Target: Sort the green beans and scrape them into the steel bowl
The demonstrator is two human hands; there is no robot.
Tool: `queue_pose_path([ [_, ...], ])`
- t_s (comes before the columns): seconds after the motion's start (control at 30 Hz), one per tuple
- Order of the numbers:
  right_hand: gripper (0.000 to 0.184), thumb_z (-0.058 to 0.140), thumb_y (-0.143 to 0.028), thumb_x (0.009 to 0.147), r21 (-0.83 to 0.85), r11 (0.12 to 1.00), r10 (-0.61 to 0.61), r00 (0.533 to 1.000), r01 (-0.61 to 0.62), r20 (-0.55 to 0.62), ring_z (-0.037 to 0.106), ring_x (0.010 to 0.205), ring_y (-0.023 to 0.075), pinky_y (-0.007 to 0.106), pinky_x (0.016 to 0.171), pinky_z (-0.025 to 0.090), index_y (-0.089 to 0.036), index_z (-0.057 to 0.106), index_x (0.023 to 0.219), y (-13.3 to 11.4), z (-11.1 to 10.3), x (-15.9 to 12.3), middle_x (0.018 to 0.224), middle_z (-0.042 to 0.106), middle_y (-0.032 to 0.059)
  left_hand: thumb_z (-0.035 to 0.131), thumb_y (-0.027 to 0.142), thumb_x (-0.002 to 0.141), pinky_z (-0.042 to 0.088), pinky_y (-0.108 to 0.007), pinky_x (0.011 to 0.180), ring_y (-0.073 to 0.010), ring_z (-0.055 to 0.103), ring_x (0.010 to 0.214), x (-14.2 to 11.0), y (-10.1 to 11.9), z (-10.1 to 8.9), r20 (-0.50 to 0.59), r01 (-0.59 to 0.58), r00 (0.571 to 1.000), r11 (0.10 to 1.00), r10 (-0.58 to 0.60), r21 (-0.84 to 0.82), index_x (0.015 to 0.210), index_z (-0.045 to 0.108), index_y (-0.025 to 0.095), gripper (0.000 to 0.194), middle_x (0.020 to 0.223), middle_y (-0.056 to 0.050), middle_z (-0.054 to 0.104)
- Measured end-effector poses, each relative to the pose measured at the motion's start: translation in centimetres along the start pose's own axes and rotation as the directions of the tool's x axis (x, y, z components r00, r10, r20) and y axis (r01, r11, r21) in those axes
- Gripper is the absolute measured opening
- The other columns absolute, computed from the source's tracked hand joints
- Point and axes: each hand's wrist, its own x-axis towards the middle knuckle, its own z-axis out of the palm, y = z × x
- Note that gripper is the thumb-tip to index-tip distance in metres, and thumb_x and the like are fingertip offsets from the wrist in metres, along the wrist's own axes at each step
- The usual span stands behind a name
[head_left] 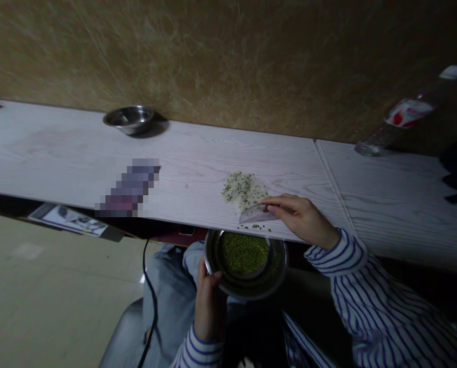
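My left hand [210,296] grips the rim of a metal bowl [284,260], held just below the table's front edge. Green mung beans [246,253] cover much of its bottom. My right hand [299,214] pinches a thin, clear plastic scraper-like piece [256,214], its edge resting low against the tabletop. Right behind that piece lies a pile of white rice [242,189] with green beans mixed in. Several loose beans [256,226] sit between the plastic piece and the table edge, above the bowl.
An empty-looking metal bowl [129,120] stands near the wall at the back left. A blurred-out flat object [131,186] lies left of the pile. On the right, a clear plastic bottle [408,112] stands by the wall. A black cable [152,296] hangs beside my legs.
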Motion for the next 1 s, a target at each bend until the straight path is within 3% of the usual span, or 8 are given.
queue_pose_path([
  [0.2,0.024,0.061,-0.026,0.090,-0.015,0.994,0.109,0.986,-0.112,-0.124,0.076,0.088,0.0210,0.035,0.085,0.062,-0.020,0.078,0.106,0.3,-0.4,-1.8,0.094,0.081,0.0060,0.068,0.026,0.074,0.051,-0.034,0.085,-0.0269,0.061,0.113,0.0,-0.4,-0.3,0.026,-0.019,0.999,1.000,0.019,0.007,0.132,0.062,0.031,0.058,0.124,-0.003,0.069],
  [0.33,0.025,0.063,-0.029,0.089,-0.002,0.978,0.205,0.956,-0.210,-0.209,0.077,0.086,0.0230,0.037,0.082,0.063,-0.019,0.078,0.106,0.7,-0.3,-3.5,0.095,0.081,0.0077,0.066,0.026,0.077,0.048,-0.038,0.096,-0.0281,0.058,0.121,-0.1,-0.7,-0.3,0.044,-0.009,0.999,1.000,0.008,0.015,0.127,0.064,0.031,0.050,0.127,-0.003,0.067],
  [0.63,0.026,0.061,-0.029,0.089,0.049,0.978,0.207,0.965,-0.202,-0.163,0.078,0.082,0.0221,0.036,0.080,0.064,-0.020,0.078,0.106,-1.1,1.5,-4.2,0.092,0.081,0.0079,0.066,0.027,0.074,0.042,-0.042,0.105,-0.0310,0.053,0.128,-0.2,-0.6,0.2,0.010,-0.012,1.000,0.999,0.011,0.043,0.126,0.065,0.028,0.052,0.127,-0.005,0.068],
  [0.87,0.028,0.060,-0.029,0.090,0.065,0.976,0.218,0.948,-0.208,-0.232,0.077,0.085,0.0228,0.036,0.082,0.063,-0.018,0.077,0.110,-0.1,1.3,-3.4,0.094,0.081,0.0088,0.068,0.026,0.073,0.047,-0.040,0.098,-0.0294,0.058,0.120,-0.2,-0.3,-0.1,0.005,-0.022,1.000,1.000,0.022,0.014,0.125,0.065,0.029,0.053,0.123,-0.004,0.068],
  [1.0,0.027,0.059,-0.027,0.090,0.048,0.982,0.188,0.967,-0.183,-0.170,0.077,0.087,0.0227,0.037,0.083,0.063,-0.018,0.077,0.109,-0.4,1.9,-2.4,0.096,0.081,0.0092,0.069,0.027,0.074,0.051,-0.036,0.091,-0.0276,0.058,0.118,-0.1,0.0,-0.7,0.017,-0.022,1.000,1.000,0.022,0.016,0.128,0.063,0.032,0.055,0.127,-0.003,0.066],
])
